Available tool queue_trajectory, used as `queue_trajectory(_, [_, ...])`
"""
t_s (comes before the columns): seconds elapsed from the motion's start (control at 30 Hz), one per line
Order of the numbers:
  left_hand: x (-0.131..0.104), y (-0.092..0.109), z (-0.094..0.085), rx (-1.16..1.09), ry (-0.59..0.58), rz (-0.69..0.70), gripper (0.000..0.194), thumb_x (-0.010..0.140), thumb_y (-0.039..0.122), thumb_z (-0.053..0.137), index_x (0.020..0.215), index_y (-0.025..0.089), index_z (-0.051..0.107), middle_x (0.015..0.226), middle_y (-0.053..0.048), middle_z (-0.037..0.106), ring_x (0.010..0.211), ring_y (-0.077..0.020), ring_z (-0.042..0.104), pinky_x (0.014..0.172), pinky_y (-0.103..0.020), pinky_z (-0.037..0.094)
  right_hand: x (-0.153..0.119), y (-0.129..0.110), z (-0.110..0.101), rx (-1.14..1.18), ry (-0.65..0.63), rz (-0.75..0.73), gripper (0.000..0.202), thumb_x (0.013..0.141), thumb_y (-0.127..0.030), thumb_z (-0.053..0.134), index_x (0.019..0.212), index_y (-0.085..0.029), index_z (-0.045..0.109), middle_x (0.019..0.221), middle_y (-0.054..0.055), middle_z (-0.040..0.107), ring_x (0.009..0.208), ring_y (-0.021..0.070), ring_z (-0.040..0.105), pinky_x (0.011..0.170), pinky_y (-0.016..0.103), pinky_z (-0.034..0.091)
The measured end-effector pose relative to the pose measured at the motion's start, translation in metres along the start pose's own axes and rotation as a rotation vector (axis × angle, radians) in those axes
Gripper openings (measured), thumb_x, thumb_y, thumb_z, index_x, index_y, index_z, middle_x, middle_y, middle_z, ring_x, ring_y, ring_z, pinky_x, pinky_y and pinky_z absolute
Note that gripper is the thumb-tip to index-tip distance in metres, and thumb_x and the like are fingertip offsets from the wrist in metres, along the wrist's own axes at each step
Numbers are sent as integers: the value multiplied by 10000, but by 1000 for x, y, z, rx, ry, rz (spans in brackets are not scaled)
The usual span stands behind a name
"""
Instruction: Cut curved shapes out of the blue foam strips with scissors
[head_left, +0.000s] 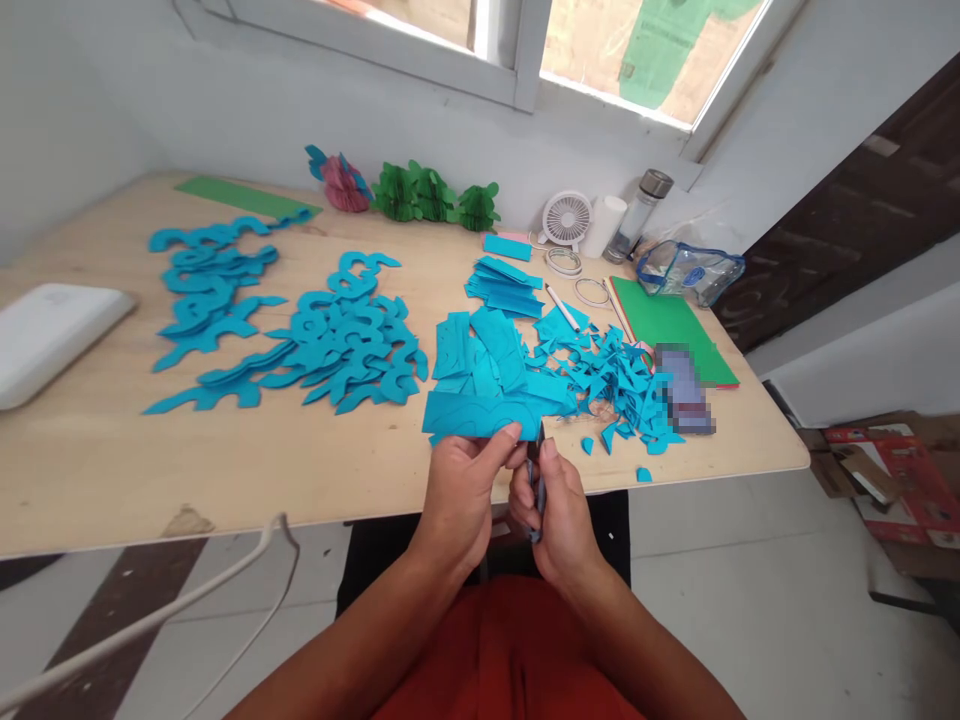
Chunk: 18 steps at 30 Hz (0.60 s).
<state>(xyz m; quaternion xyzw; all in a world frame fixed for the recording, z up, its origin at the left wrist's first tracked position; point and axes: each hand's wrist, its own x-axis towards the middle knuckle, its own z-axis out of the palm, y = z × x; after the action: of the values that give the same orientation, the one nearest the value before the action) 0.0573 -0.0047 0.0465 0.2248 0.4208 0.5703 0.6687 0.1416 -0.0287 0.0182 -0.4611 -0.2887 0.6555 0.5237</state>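
Observation:
Between thumb and fingers, my left hand (466,490) pinches a blue paper strip (472,413) with a curved outline drawn on it. My right hand (551,500) is wrapped round a pair of scissors (537,470), whose dark blades meet the strip's right end. Just beyond the strip lies a loose pile of blue paper pieces (491,350). To the right is a heap of small blue offcuts (619,375). Cut-out wavy blue shapes (352,335) lie stacked on the left, with more wavy shapes (214,275) farther left.
On the wooden table (300,470) stand green paper figures (416,192), a pink paper figure (345,185), a small fan (566,218) and a bottle (637,215). A pen (562,307), tape rolls (563,262), green sheets (675,325) and a clear pouch (690,272) lie right.

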Motion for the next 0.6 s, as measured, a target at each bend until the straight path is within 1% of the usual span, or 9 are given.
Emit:
queue_trajectory(0.13, [-1,-1,1,-17,36,-2,202,674,224,730,536,146,605,507,32,543,423,-85,467,406,-206,400,0,0,1,-4,15,-28,544,814,-635,507,502,-200,412,365,-88,288,348,64,190,358,209,135])
queue_trajectory(0.23, [-1,-2,2,-25,50,2,145,671,215,733,590,138,642,528,30,556,461,-89,494,433,-198,418,1,0,1,1,28,-35,545,819,-626,509,496,-198,408,378,-89,284,348,60,184,355,208,127])
queue_trajectory(0.4, [-2,-4,3,-19,75,-20,179,657,226,736,548,141,622,542,18,588,474,-96,516,441,-201,427,1,0,1,-10,48,-33,546,813,-631,511,500,-198,399,400,-90,283,344,56,190,348,208,136])
queue_trajectory(0.53, [-2,-4,3,-6,93,-24,187,648,229,734,530,149,613,571,0,627,518,-117,563,478,-211,461,1,0,1,-10,51,-30,542,813,-632,509,506,-199,399,406,-91,279,347,57,188,346,207,135])
queue_trajectory(0.6, [-2,-4,4,7,100,-35,193,647,239,728,523,150,610,574,-8,639,506,-123,569,481,-223,472,0,0,1,-17,53,-26,542,814,-634,506,508,-200,397,409,-90,283,346,56,187,345,208,134])
